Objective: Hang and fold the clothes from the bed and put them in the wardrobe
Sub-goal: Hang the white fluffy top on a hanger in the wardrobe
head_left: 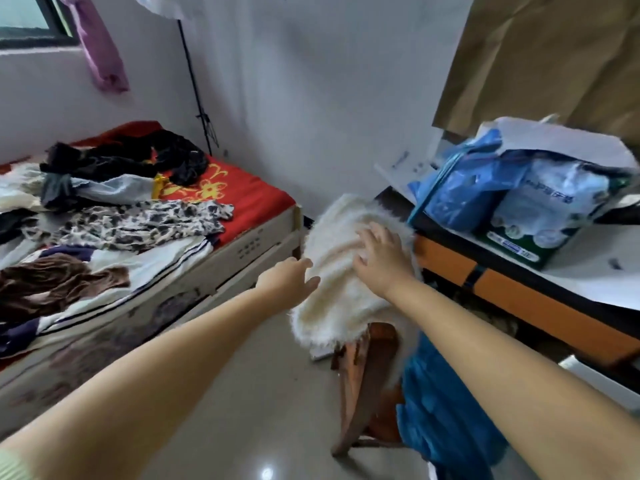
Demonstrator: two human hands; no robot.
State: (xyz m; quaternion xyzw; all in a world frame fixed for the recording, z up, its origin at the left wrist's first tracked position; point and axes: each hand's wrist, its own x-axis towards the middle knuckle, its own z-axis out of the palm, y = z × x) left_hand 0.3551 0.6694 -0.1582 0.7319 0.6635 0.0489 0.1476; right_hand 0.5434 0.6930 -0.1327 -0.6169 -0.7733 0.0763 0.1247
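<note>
Spread fingers [372, 233] press a fluffy white garment [341, 271] between bed [263, 237] and table [519, 299].

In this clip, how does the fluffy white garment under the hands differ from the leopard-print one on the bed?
The fluffy white garment is plain cream and shaggy; the leopard-print garment is patterned and looks thin. The white one lies draped on a wooden stool off the bed, under both hands; the leopard one lies untouched on the bed. Both lie unfolded.

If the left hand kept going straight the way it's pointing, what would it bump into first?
Most likely the fluffy cream garment draped over the wooden stool. The left hand has its fingers spread, with the tips right at the garment's near edge; whether they already touch is unclear.
</note>
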